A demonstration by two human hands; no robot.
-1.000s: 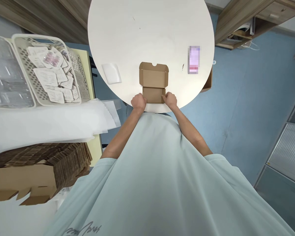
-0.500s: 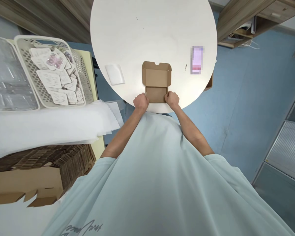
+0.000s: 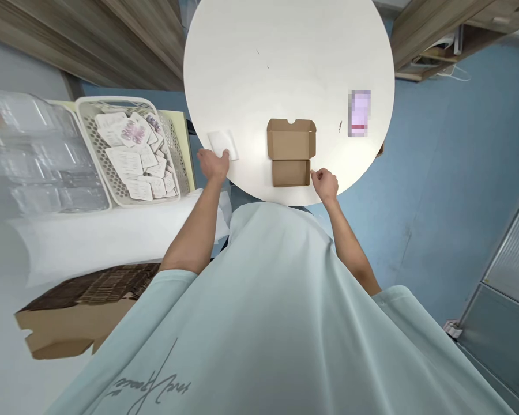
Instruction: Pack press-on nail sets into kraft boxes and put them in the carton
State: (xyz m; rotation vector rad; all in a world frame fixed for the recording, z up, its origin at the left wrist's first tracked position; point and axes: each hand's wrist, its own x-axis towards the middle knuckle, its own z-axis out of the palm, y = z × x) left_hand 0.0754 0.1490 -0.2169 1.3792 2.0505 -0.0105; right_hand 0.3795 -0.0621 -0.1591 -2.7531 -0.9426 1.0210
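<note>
An open brown cardboard box sits on the white round table, its lid standing open toward the far side. My right hand is beside the box's right wall, fingers loosely curled and nothing visible in them; whether the thumb touches the wall I cannot tell. To the left, my left hand reaches over the table edge with thumb and fingers apart. Its thumb lies at the near edge of a flat white packet, which the hand partly covers.
A pixelated purple item lies at the table's right. On the left stand a white basket of printed packets, clear plastic containers, white sheets and a stack of flattened cardboard. Blue floor extends to the right.
My left hand has let go of the box's left side and moved left to the white packet, opening. My right hand has come off its grip on the right wall. The view has shifted.
</note>
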